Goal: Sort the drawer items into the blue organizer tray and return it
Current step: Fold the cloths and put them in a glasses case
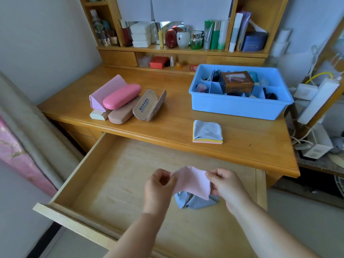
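1. Both hands work over the open drawer (89, 183), stretching a pale pink cloth (191, 181) between them.
2. Left hand (158, 190) has its grip curled closed, thumb and fingers pinching the cloth's left edge.
3. Right hand (226, 185) likewise pinches the cloth's right edge, its grip closed on the fabric.
4. Under the pink cloth, a crumpled grey-blue cloth (195, 202) lies on the drawer floor, just below the hands.
5. Beyond the drawer, on the desk (167, 116), a folded stack of cloths (207, 132) sits near the front edge; grey on top, yellow and pink layers showing beneath.
6. Behind that stack and to its right, the blue organizer tray (240, 107) stands on the desk, well apart from the drawer. Its compartments hold small items too cluttered to tell apart, and a brown box (237, 81) rests on top of the dividers.
7. Left of the tray, across the desk, several glasses cases are grouped: a pink hard case (122, 96) lies on top of a lilac triangular case (108, 92) and a tan case (122, 113), and an open patterned case (149, 105) leans beside them.
8. Behind the tray, a shelf (167, 49) carries bottles and jars.
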The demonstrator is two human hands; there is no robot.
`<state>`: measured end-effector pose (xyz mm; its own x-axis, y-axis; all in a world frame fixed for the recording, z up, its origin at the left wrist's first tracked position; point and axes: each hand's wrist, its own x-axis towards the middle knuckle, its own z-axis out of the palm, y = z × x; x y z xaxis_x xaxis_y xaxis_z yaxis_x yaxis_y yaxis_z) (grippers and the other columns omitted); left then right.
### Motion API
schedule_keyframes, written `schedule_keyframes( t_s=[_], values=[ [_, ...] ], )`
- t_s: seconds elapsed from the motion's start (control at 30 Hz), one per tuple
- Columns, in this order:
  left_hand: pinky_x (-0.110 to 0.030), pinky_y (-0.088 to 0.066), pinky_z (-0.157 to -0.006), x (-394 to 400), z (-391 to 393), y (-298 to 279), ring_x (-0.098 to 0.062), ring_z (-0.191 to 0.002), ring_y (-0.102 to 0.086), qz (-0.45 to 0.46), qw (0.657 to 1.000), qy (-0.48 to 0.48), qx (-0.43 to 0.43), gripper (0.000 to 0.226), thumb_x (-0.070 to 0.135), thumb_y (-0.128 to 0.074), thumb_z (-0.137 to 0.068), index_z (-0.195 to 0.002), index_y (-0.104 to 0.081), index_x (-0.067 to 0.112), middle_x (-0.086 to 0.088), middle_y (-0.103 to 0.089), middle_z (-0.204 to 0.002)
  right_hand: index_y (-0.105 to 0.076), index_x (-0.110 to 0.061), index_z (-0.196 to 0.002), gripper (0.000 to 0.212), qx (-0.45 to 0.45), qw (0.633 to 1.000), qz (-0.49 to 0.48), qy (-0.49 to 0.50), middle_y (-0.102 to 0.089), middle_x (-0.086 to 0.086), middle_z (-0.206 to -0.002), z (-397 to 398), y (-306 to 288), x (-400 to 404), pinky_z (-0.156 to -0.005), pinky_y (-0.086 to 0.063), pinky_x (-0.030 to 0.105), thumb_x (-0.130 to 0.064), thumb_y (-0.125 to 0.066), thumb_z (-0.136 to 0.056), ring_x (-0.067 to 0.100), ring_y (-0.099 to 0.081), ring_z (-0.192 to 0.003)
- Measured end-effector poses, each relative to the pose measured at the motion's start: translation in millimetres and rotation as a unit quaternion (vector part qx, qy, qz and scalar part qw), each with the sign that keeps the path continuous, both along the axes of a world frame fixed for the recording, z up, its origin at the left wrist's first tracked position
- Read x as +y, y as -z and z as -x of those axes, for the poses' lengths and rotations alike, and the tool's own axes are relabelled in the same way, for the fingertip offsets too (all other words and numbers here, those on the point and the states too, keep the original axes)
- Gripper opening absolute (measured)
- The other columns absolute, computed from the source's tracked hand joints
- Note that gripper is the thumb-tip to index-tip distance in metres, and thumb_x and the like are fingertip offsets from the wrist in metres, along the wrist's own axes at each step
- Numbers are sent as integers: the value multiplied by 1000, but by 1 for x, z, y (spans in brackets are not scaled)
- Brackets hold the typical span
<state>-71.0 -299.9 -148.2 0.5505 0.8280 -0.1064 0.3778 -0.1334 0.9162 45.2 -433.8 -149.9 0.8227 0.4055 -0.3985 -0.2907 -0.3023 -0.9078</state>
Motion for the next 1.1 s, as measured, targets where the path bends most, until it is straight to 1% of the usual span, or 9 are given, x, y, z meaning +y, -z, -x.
schedule_keyframes(
  t_s=[0.23,0.37,0.47,0.53,0.63,0.73,0.8,0.93,1.1],
  values=[
    [-15,-44,-50,-55,-15,-13,-3,-49,-58,19,995,55,-81,18,11,-67,-82,-67,-62,20,4,-64,-53,-60,-7,-65,26,-118,992,-32,-30,-60,14,-51,33,-16,12,-69,-55,53,-16,-59,-89,36,-59,-53],
    [-11,-45,-54,-54,-9,-21,-2,-57,-64,10,990,105,-99,25,6,-66,-79,-71,-68,29,11,-70,-64,-61,-4,-74,23,-80,992,-76,-60,-65,13,-59,33,-22,6,-63,-50,37,-22,-70,-84,26,-60,-56],
    [-11,-47,-61,-46,-2,-27,-1,-69,-67,5,977,197,-76,42,2,-59,-78,-77,-71,42,13,-72,-73,-65,-5,-82,7,-20,993,-80,-82,-69,14,-70,27,-26,-1,-64,-50,27,-10,-65,-87,23,-63,-65],
    [-10,-45,-66,-33,2,-31,2,-74,-64,-58,980,172,-81,46,-3,-60,-76,-77,-71,41,12,-71,-78,-67,-7,-81,12,-25,991,-62,-113,-66,7,-68,19,-30,-6,-62,-48,23,-7,-59,-90,15,-59,-64],
    [-9,-39,-86,-14,2,-40,3,-103,-53,-198,952,221,-79,41,12,-71,-73,-108,-61,31,16,-58,-110,-68,-12,-82,14,-86,974,-2,-211,-67,-3,-72,11,-42,-13,-63,-43,17,-13,-58,-92,6,-58,-66],
    [-5,-41,-73,-9,-6,-53,8,-88,-57,-108,936,336,3,27,30,-68,-75,-99,-61,40,19,-65,-93,-68,-15,-80,13,-123,962,11,-243,-68,-6,-72,5,-52,-16,-61,-41,16,-16,-61,-90,2,-57,-65],
    [-11,-40,-61,-4,-9,-55,6,-64,-52,-97,935,341,30,19,17,-66,-77,-79,-64,36,16,-62,-69,-67,-16,-77,15,-140,964,0,-225,-65,-11,-64,0,-55,-20,-58,-39,13,-12,-61,-90,-1,-54,-60],
    [-12,-31,-49,10,-10,-49,2,-46,-40,-43,951,303,47,24,5,-70,-78,-64,-63,24,18,-52,-49,-66,-17,-76,16,-127,975,-7,-180,-59,-11,-57,-13,-53,-30,-54,-35,13,-11,-61,-90,1,-46,-53],
    [-22,-48,-50,13,-24,-56,-16,-52,-60,141,954,254,-70,17,-1,-64,-85,-73,-59,11,-9,-67,-66,-64,-11,-79,15,-51,986,-93,-125,-60,2,-60,-26,-65,-27,-54,-50,22,-6,-58,-92,12,-60,-53]
  ],
)
